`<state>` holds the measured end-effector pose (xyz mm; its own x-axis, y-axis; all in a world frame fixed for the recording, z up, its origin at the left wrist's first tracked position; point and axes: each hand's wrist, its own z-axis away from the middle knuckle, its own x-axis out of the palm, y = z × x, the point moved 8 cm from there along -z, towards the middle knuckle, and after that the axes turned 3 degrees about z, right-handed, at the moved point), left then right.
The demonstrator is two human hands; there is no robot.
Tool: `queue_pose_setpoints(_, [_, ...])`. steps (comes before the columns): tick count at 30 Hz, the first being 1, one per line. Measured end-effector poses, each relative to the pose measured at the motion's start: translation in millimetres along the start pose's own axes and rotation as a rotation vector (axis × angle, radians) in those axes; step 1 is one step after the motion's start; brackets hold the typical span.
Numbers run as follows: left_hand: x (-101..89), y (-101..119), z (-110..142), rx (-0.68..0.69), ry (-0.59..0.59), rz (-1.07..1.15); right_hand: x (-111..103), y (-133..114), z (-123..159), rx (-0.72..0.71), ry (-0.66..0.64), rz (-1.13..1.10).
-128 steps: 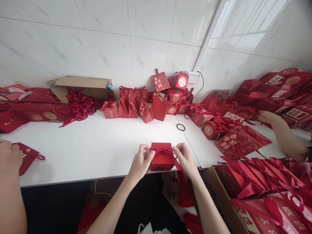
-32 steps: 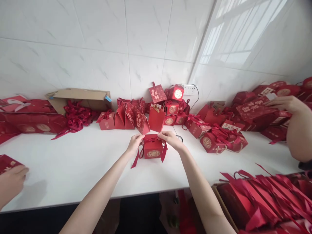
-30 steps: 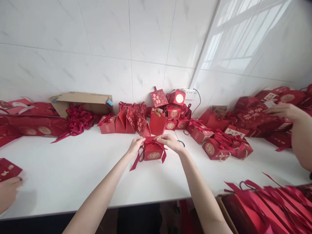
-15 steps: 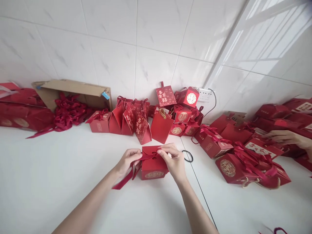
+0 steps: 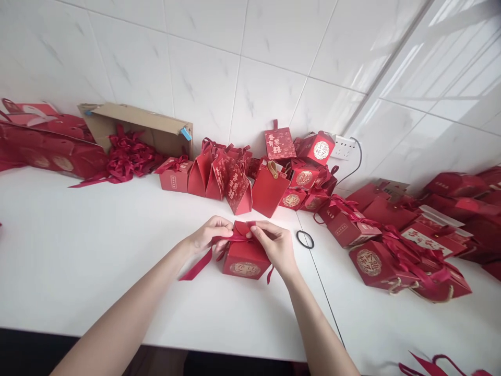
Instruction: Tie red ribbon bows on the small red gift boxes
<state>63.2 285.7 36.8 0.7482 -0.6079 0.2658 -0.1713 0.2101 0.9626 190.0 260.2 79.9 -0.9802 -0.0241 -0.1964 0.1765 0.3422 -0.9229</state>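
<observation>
A small red gift box [image 5: 246, 261] with a round gold emblem on its front stands on the white table before me. A dark red ribbon [image 5: 199, 265] crosses its top, one tail hanging at the left and a shorter end at the right. My left hand [image 5: 211, 235] is closed on the ribbon at the box's upper left. At the upper right, my right hand [image 5: 274, 243] pinches the ribbon between thumb and fingers. The hands partly hide the middle of the ribbon, so how it is looped there cannot be made out.
Behind stand several red gift boxes [image 5: 239, 190] along the tiled wall. A cardboard box [image 5: 141, 119] spills a heap of red ribbons [image 5: 131, 156]. A black hair-tie-like ring [image 5: 305, 239] lies right of my hand. More boxes [image 5: 383, 263] crowd the right, near a power strip [image 5: 344, 148].
My view has shifted, bringing the table's front edge into sight. Both hands still grip the ribbon on the box. Another person's hand at the right has left the view.
</observation>
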Motion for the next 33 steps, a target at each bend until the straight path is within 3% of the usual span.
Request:
queue_pose_setpoints(4, [-1.3,13.0,2.7,0.063,0.074,-0.088,-2.5,2.8,-1.7,0.019,-0.028,0.012])
queue_pose_setpoints(11, [18.8,44.4,14.0,0.177,0.106,-0.370,1.3,-4.2,-4.7,-0.067,-0.036,0.080])
queue_pose_setpoints(14, [24.3,59.4,24.3,0.288,0.103,-0.616,5.0,-0.3,-5.3,-0.039,-0.039,-0.028])
queue_pose_setpoints(17, [22.3,72.3,32.4,0.327,0.190,-0.908,4.6,1.0,-5.0,-0.029,-0.011,-0.069])
queue_pose_setpoints(20, [30.5,84.3,30.9,0.379,0.176,-1.038,4.2,1.3,-4.5,-0.012,-0.005,-0.018])
queue_pose_setpoints(26, [49.2,89.5,7.0,0.497,0.107,-0.991,7.7,-5.5,-4.1,-0.094,-0.068,0.139])
queue_pose_setpoints(29, [41.5,82.6,1.2,0.515,0.161,-0.870,6.8,-8.5,-3.5,-0.139,-0.067,0.206])
queue_pose_setpoints(33, [21.1,72.1,3.6,0.524,0.300,-0.692,7.3,-10.0,-1.7,-0.150,-0.089,0.126])
